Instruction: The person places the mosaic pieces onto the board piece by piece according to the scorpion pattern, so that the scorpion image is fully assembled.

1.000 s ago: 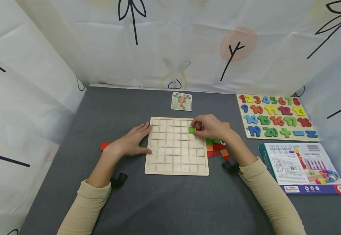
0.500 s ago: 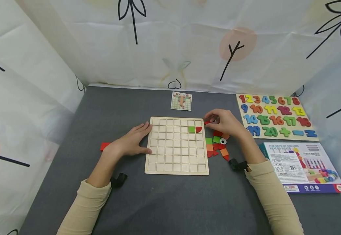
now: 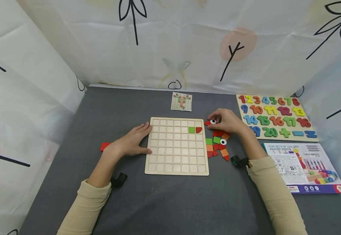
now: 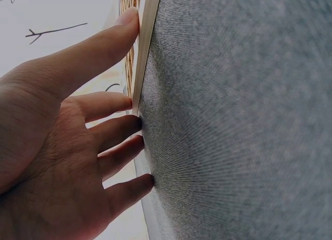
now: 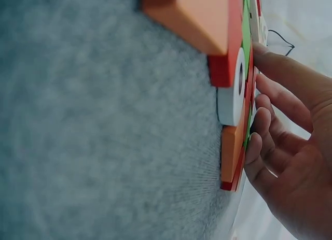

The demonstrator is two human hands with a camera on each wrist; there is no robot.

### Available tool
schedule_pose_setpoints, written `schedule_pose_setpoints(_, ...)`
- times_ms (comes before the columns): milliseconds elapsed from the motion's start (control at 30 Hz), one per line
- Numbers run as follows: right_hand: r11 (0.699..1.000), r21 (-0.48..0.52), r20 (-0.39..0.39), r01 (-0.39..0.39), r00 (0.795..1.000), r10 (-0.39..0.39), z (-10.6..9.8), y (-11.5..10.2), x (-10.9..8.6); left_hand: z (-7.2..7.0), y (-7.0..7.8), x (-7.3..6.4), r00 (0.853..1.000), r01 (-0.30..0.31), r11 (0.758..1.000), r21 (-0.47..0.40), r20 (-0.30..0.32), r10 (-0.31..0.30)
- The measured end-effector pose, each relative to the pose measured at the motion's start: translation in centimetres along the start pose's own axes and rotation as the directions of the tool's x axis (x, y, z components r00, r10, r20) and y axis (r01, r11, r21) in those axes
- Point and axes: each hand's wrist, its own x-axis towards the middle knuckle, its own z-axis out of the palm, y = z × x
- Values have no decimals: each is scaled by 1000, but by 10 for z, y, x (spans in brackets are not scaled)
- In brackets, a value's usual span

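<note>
Now off the board (image 3: 177, 151) (two pieces (image 3: 191, 130) seated), the right hand (image 3: 226, 120) is at a red piece (image 3: 207, 123), pinch unclear; the left hand (image 3: 133, 140) lies spread.

From above, the head view looks forward and down across the tabletop (image 3: 170, 205); low, close wrist views, turned sideways, share its board (image 3: 177, 151) (left) and blocks (image 3: 216, 139) (right).

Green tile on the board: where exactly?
Head view: the green square tile sits at right on the wooden grid board, second row from the far edge, just left of a rounded red tile.
</note>
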Motion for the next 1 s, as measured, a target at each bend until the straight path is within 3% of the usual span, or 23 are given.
schedule_pose_setpoints(300,1000,-31,12,8,1000,-8,1,-6,3,-1,0,0,1000,3,1000,-3,8,-3)
schedule_pose_setpoints(567,998,-53,-27,35,999,-37,3,-9,0,0,-1,2,1000,7,1000,6,7,-7)
schedule_pose_setpoints(1000,998,36,-85,52,995,-49,2,-20,-7,-1,2,0,1000,5,1000,-1,2,-5)
